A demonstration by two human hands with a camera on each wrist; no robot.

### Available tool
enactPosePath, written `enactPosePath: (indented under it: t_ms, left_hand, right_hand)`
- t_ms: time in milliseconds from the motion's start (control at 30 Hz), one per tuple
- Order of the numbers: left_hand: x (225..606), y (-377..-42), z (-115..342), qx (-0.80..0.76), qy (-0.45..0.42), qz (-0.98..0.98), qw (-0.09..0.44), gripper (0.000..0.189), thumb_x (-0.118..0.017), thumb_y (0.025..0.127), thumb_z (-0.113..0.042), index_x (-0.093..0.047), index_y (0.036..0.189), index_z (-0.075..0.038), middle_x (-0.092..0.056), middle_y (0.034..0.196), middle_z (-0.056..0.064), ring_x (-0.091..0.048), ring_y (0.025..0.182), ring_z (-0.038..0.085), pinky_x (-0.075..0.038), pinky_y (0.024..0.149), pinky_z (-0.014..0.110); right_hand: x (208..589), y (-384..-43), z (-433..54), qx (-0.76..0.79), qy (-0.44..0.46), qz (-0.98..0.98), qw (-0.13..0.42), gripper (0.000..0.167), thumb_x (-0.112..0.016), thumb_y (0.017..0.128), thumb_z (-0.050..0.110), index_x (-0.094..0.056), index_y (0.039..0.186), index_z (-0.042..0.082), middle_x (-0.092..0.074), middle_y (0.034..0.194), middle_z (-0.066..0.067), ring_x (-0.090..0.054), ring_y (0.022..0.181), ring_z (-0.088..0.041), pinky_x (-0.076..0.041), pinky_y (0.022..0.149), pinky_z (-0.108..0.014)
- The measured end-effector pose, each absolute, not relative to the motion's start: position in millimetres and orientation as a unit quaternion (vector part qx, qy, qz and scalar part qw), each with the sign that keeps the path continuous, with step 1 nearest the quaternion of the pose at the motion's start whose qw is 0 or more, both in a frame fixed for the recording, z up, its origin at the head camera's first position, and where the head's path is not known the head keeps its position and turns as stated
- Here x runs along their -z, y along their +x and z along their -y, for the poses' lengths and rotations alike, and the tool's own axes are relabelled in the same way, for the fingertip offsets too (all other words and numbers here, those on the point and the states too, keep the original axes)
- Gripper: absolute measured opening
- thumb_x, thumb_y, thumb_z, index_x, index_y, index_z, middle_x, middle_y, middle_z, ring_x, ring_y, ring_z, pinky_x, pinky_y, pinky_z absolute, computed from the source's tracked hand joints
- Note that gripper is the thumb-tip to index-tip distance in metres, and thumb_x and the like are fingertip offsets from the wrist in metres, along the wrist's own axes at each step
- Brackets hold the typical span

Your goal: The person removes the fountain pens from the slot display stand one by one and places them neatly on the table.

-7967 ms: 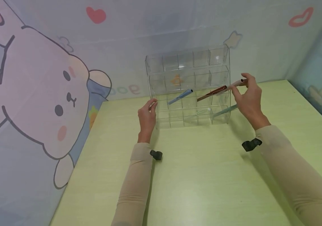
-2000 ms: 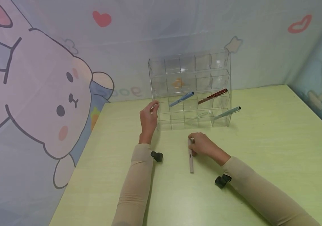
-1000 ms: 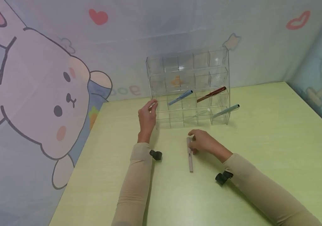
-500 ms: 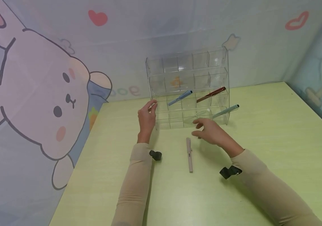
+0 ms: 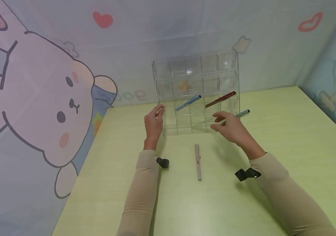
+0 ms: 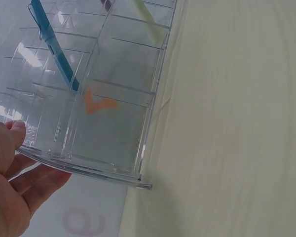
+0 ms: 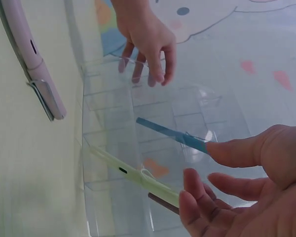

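My left hand (image 5: 154, 123) grips the left side edge of a clear acrylic pen rack (image 5: 196, 73), thumb on one face and fingers on the other in the left wrist view. My right hand (image 5: 230, 127) hovers at the rack's lower right with thumb and fingers apart. A pale yellow-green pen (image 7: 121, 168) slants up toward its fingertips. A blue pen (image 5: 188, 102) and a dark red pen (image 5: 220, 99) lean in the row above. The grey-green pen (image 5: 243, 113) at lower right is partly hidden behind my right hand. A pale pink pen (image 5: 197, 162) lies on the table.
The pale green-yellow table (image 5: 121, 183) carries the rack near its back edge. A printed cloth backdrop (image 5: 132, 49) with a large cartoon rabbit hangs behind and to the left. Small black cameras sit on both wrists.
The pale pink pen went from the rack's right side down to the table. My right hand let go of it and moved up and right to the rack. The left hand kept its grip.
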State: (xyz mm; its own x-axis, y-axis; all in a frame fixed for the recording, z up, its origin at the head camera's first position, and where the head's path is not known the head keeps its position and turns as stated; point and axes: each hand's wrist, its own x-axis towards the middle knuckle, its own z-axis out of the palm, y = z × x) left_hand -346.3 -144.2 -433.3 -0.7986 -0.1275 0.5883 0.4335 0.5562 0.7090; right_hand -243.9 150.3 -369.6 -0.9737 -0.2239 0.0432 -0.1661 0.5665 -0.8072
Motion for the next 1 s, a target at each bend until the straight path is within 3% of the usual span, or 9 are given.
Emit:
enactPosePath:
  t_ms: [300,533,767,1000]
  left_hand:
    - [436.3,-347.1,145.3,0.457,-0.097,0.829,0.307,0.018,-0.064,0.101,-0.022,-0.075,0.111,-0.012,-0.073,0.114,0.010,-0.073,0.096,0.029,-0.036,0.046,0.027]
    - [438.6,-345.2,145.7,0.447,-0.088,0.836,0.305,0.018,-0.064,0.101,-0.023,-0.075,0.112,-0.015,-0.073,0.114,0.008,-0.073,0.097,0.028,-0.034,0.044,0.027]
    - [437.9,-344.9,145.0,0.445,-0.080,0.840,0.301,0.019,-0.065,0.100,-0.025,-0.075,0.113,-0.014,-0.073,0.115,0.009,-0.073,0.096,0.027,-0.032,0.042,0.028]
    - [438.8,-346.2,145.5,0.444,-0.076,0.839,0.307,0.017,-0.066,0.099,-0.022,-0.076,0.111,-0.014,-0.073,0.112,0.010,-0.074,0.094,0.027,-0.032,0.041,0.028]
  right_hand:
    - [371.0,-251.0,-159.4,0.484,-0.069,-0.865,-0.115,0.042,-0.059,0.101,0.014,-0.052,0.138,-0.005,-0.058,0.123,-0.025,-0.057,0.114,-0.041,-0.046,0.090,-0.052]
    - [380.4,-263.7,-160.9,0.490,-0.047,-0.843,-0.217,0.032,-0.060,0.098,0.008,-0.059,0.127,-0.007,-0.059,0.117,-0.024,-0.059,0.105,-0.036,-0.045,0.084,-0.040]
    - [376.5,-272.5,-163.9,0.502,-0.019,-0.816,-0.285,0.029,-0.061,0.097,0.005,-0.060,0.122,-0.008,-0.059,0.115,-0.022,-0.060,0.105,-0.034,-0.043,0.078,-0.024]
    - [370.4,-279.6,-166.0,0.499,0.021,-0.815,-0.295,0.037,-0.063,0.095,0.004,-0.054,0.127,-0.011,-0.053,0.118,-0.026,-0.058,0.106,-0.038,-0.043,0.088,-0.040]
